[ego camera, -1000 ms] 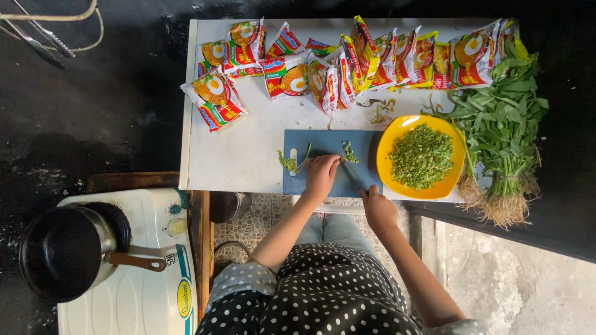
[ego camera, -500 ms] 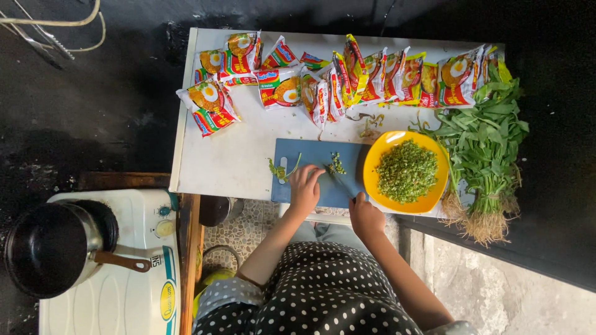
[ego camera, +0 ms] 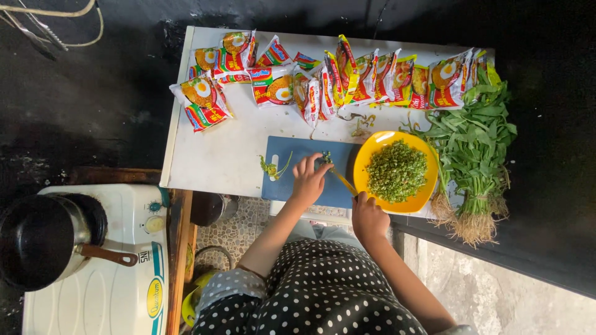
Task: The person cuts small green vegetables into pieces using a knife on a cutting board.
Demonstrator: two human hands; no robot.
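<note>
**Chopping greens on the blue board**

Everything here sits around the flat blue rectangular plastic cutting board (ego camera: 292, 162), so I'll place stuff off that. The left hand (ego camera: 308, 182) is on the board, fingers curled down and bunched together, pinning a small clump of green stems (ego camera: 324, 160) right at the fingertips. The right hand (ego camera: 369, 217) is just off the board's near right corner, fist closed around the handle of a slim yellow-handled knife (ego camera: 343, 182). The blade angles up across the board toward the clump, ending right beside the left fingertips; can't tell if it actually touches them.

A little pile of green trimmings (ego camera: 273, 167) lies on the board's left part, apart from the left hand.

Just right of the board, touching its edge, is a round yellow plastic plate (ego camera: 424, 197) heaped with finely chopped greens (ego camera: 396, 171). Further right of that, a big bundle of leafy green stalks with roots (ego camera: 475, 155). Beyond the board's far edge, a row of red-and-yellow instant noodle packets (ego camera: 323, 77) on the white tabletop (ego camera: 217, 155). Well off to the board's left, a dark metal pot with a handle (ego camera: 43, 239) sits on a white stove (ego camera: 105, 279).
</note>
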